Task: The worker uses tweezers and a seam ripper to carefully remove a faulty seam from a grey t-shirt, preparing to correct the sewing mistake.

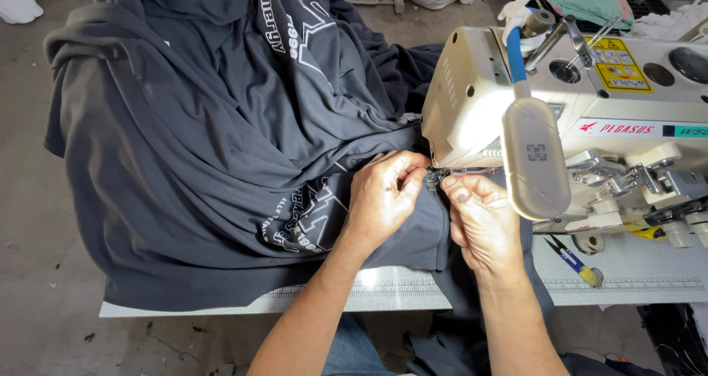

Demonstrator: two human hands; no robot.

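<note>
Two bare hands work at the needle area of a cream-coloured industrial sewing machine [590, 118], and most of the risk sits right there. Largest in view is the heap of dark grey knit garments with white printed lettering [221, 125], piled from nine o'clock to twelve o'clock over the pale grey desk [634, 273]; its weight hangs past the desk's edge at seven o'clock, and I judge that this drag could pull the seam off line. At three o'clock the machine's head overhangs the fabric, with a grey oval lamp on a blue stalk [535, 158] partly masking the presser foot, so the needle itself cannot be made out.

At centre, the left hand [380, 199] has its grip closed, pinching the grey fabric edge just beside the foot. Touching the same edge from four o'clock, the right hand [483, 217] also pinches, thumb on top. Both sets of fingertips lie very near the foot; a slip could catch one.

Small blue-and-yellow thread snips [575, 258] lie at four o'clock, near the hanging cloth.
</note>
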